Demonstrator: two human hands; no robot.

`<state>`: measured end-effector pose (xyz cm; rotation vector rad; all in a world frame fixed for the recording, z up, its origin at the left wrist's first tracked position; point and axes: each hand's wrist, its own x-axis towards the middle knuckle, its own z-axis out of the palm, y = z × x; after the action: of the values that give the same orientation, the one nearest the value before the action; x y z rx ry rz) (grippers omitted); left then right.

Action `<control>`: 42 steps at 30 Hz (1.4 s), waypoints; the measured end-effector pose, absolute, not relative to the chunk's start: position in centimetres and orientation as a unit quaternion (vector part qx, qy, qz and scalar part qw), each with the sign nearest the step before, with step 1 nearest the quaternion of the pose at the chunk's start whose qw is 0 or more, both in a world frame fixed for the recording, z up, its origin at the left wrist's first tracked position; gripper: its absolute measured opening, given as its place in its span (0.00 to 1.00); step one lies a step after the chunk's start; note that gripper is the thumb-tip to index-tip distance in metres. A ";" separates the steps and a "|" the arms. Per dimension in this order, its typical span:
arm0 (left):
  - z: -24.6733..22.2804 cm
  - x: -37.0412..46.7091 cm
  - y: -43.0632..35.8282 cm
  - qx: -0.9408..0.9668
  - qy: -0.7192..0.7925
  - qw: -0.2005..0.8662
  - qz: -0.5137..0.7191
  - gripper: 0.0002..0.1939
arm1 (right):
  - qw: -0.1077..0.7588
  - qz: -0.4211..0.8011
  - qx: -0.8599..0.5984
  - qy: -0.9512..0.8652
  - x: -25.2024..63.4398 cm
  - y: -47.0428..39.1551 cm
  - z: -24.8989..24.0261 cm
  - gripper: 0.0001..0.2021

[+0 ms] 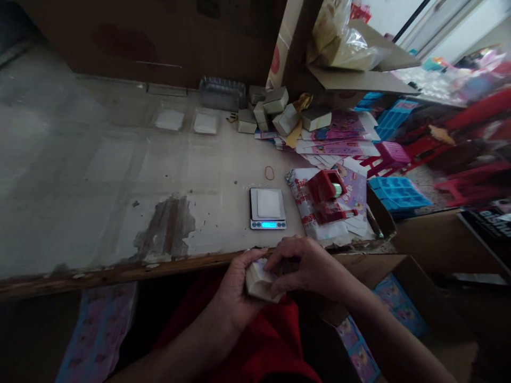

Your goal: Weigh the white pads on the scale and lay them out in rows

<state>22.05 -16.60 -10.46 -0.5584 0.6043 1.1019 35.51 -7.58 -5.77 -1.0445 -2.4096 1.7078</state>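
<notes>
A thick stack of small pale cards [258, 281] is held in front of the table's front edge. My left hand [238, 287] is wrapped round the stack from the left and below. From the right, my right hand [293, 264] pinches at the stack, its fingertips against the top and near edge. Just beyond my hands, a small digital scale [254, 214] stands on the table with its display lit blue. On its plate lies a white card stack [269, 203]. A rubber band [270, 173] rests on the table behind the scale.
Several wrapped card blocks [275, 101] lie at the back beside printed flat cartons [339, 146]. A red tape dispenser [328, 192] sits on a plastic packet right of the scale. Two clear trays with white cards [205, 123] stand farther left. Open cardboard boxes [435, 319] flank the lower right.
</notes>
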 end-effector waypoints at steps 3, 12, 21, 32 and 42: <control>-10.8 22.1 -16.8 -0.245 0.276 0.785 0.498 0.04 | -0.009 0.589 -0.349 -0.729 35.7 -7.4 -5.9 0.15; -11.8 22.3 -17.0 -0.262 0.288 0.768 0.508 0.08 | -0.003 0.671 -0.376 -0.639 36.3 -7.4 -6.9 0.11; -10.5 21.7 -16.8 -0.273 0.276 0.764 0.515 0.13 | 0.080 0.634 -0.406 -0.653 36.6 -6.9 -7.4 0.09; -9.9 20.4 -16.0 -0.326 0.272 0.748 0.510 0.10 | 0.404 0.154 -0.464 -0.773 33.9 -0.9 -10.2 0.06; -10.1 20.0 -15.7 -0.344 0.262 0.754 0.495 0.10 | 0.198 0.063 -0.339 -0.918 33.9 -1.4 -12.9 0.07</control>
<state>20.01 -15.67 -10.11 -0.7504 0.5713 1.0790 33.92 -1.44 -12.86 -0.9489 -2.5677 0.1759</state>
